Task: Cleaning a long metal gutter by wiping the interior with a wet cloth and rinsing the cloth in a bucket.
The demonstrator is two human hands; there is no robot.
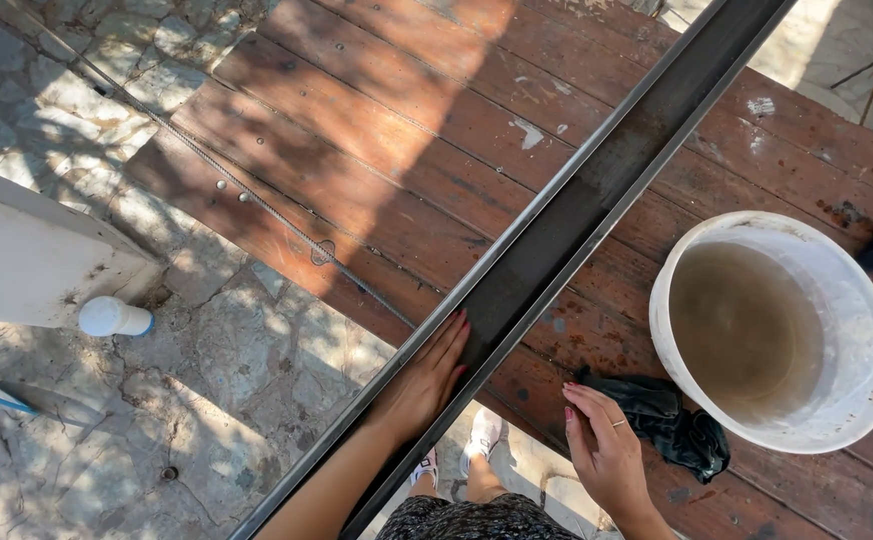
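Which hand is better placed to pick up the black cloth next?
Likely the right hand: it rests on the wooden deck touching the black cloth. The left hand lies flat on the dark metal channel.

We saw a white bucket (861, 330) of murky water standing on the red planks (376, 130). A thin ribbed rod (256, 195) lay across the planks and the stone paving (246, 370). On the paving a small white bottle (113, 317) lay just beside a white block (26, 255).
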